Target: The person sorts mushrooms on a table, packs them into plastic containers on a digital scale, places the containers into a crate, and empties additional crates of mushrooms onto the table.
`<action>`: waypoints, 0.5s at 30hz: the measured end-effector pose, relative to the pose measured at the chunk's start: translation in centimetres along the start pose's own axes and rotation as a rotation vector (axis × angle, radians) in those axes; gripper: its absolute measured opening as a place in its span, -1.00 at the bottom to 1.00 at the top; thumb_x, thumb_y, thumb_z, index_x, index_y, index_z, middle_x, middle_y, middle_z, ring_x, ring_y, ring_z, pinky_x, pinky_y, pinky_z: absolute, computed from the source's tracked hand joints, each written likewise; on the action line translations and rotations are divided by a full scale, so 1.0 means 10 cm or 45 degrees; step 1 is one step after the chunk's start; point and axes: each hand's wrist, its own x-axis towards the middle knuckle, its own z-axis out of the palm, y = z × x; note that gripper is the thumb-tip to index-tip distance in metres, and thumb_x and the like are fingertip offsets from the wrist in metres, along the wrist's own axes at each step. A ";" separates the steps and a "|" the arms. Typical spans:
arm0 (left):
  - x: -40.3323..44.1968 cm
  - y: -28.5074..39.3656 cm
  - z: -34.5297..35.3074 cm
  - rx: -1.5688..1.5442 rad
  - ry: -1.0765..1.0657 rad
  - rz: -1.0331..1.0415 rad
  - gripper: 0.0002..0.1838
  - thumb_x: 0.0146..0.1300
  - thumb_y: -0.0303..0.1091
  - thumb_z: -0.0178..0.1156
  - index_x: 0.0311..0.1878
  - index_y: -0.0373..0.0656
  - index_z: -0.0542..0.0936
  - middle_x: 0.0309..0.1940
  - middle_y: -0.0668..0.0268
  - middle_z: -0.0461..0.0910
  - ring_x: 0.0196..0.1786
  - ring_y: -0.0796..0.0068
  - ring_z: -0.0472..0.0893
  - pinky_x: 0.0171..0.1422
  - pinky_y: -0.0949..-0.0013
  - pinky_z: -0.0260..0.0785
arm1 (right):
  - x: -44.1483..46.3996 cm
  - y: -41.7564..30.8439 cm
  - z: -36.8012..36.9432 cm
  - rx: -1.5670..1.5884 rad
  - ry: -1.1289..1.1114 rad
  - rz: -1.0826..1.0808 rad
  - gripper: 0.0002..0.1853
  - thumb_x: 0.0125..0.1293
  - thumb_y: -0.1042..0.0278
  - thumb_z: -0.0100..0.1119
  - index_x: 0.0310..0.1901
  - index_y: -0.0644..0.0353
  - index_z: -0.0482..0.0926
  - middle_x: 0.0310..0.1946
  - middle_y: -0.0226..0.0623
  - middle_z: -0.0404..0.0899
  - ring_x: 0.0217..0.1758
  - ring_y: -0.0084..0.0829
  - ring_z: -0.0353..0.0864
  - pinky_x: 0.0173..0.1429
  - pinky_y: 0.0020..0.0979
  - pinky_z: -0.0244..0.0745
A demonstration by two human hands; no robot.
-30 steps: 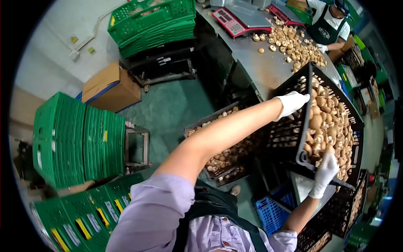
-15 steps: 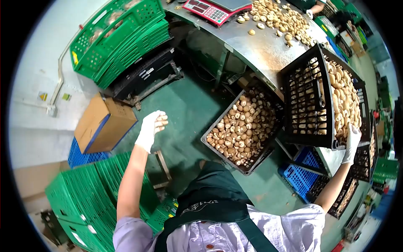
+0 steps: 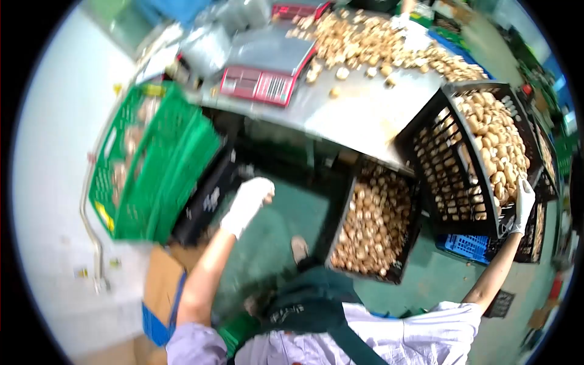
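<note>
A black slatted crate (image 3: pixel 447 161) full of brown mushrooms (image 3: pixel 496 143) is tilted at the right edge of the metal table (image 3: pixel 347 118). My right hand (image 3: pixel 524 204), white-gloved, grips the near rim of this crate, fingers over the edge. My left hand (image 3: pixel 250 202), also gloved, is raised over the floor on the left, away from the crates; its fingers look curled, and blur hides whether anything is in them. Between my hands, lower down, a second black crate (image 3: pixel 398 275) holds more mushrooms with pale stems.
Loose mushrooms (image 3: pixel 359 39) cover the table's far part, where another person's gloved hand (image 3: pixel 415 35) reaches in. A red scale (image 3: pixel 258 85) stands left of them. Green crates (image 3: pixel 176 176) are stacked at the left, above a cardboard box (image 3: pixel 163 283). A blue crate (image 3: pixel 465 246) lies at the right.
My left hand has left the tilted crate's rim and swung left, then moved slightly right. My right hand stays at the rim. The view has turned, bringing the scale and green crates lower in view.
</note>
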 end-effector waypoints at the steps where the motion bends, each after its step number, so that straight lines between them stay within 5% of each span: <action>1: 0.21 0.11 -0.01 0.162 -0.005 0.127 -0.77 0.28 -0.23 0.09 -0.25 -0.19 0.60 -0.38 0.36 0.62 -0.36 0.59 0.55 -0.25 0.49 0.36 | -0.10 -0.31 -0.06 -0.199 -0.040 0.055 -0.73 0.29 0.33 0.17 -0.15 0.41 0.60 -0.34 -0.31 0.66 -0.27 -0.63 0.51 -0.10 -0.55 0.41; 6: 0.82 0.74 0.52 0.578 -0.075 0.518 -0.77 0.26 -0.25 0.13 -0.19 -0.24 0.57 -0.32 0.11 0.60 -0.23 0.18 0.61 -0.08 0.30 0.44 | -0.42 -0.55 -0.08 -0.181 0.520 0.191 -0.73 0.35 0.26 0.03 -0.15 0.31 0.59 -0.32 -0.28 0.64 -0.27 -0.51 0.56 -0.09 -0.44 0.43; 10: 1.23 1.18 1.20 0.755 -0.264 0.871 -0.76 0.24 -0.26 0.14 -0.17 -0.23 0.58 -0.24 0.14 0.62 -0.20 0.23 0.60 -0.10 0.30 0.45 | -0.88 -0.78 0.01 -0.355 0.850 0.304 -0.63 0.39 0.14 -0.08 -0.05 0.28 0.55 -0.13 -0.13 0.61 -0.07 -0.20 0.58 0.05 -0.31 0.43; 12: 1.42 1.31 1.52 0.548 -0.435 0.881 -0.76 0.23 -0.28 0.11 -0.14 -0.22 0.58 -0.21 0.08 0.60 -0.18 0.13 0.59 -0.03 0.25 0.43 | -1.31 -0.09 0.09 -0.314 0.824 0.341 -0.66 0.40 0.19 -0.11 -0.07 0.25 0.57 -0.14 -0.14 0.62 -0.14 -0.21 0.58 0.01 -0.30 0.43; 13: 1.56 1.33 1.67 0.712 -0.465 1.135 -0.76 0.23 -0.29 0.10 -0.12 -0.22 0.57 -0.21 0.06 0.59 -0.16 0.11 0.58 -0.01 0.24 0.43 | -1.64 0.16 0.22 -0.024 0.732 0.433 -0.67 0.40 0.21 -0.12 -0.07 0.27 0.56 -0.18 -0.17 0.63 -0.21 -0.31 0.56 -0.03 -0.33 0.44; 14: 1.70 1.39 1.80 0.878 -0.486 1.390 -0.75 0.23 -0.30 0.08 -0.10 -0.21 0.57 -0.22 0.04 0.58 -0.14 0.10 0.57 0.01 0.23 0.42 | -2.07 1.13 0.42 0.348 0.776 0.466 -0.69 0.39 0.26 -0.11 -0.13 0.30 0.58 -0.27 -0.21 0.62 -0.27 -0.42 0.51 -0.09 -0.38 0.43; 15: 1.62 1.62 1.84 0.576 -0.564 1.214 -0.72 0.21 -0.31 0.08 -0.06 -0.22 0.54 -0.18 0.05 0.57 -0.08 0.08 0.54 0.06 0.21 0.40 | -2.33 0.74 0.73 -0.134 0.938 0.535 -0.71 0.34 0.29 -0.09 -0.32 0.33 0.56 -0.42 -0.19 0.59 -0.37 -0.37 0.52 -0.25 -0.37 0.43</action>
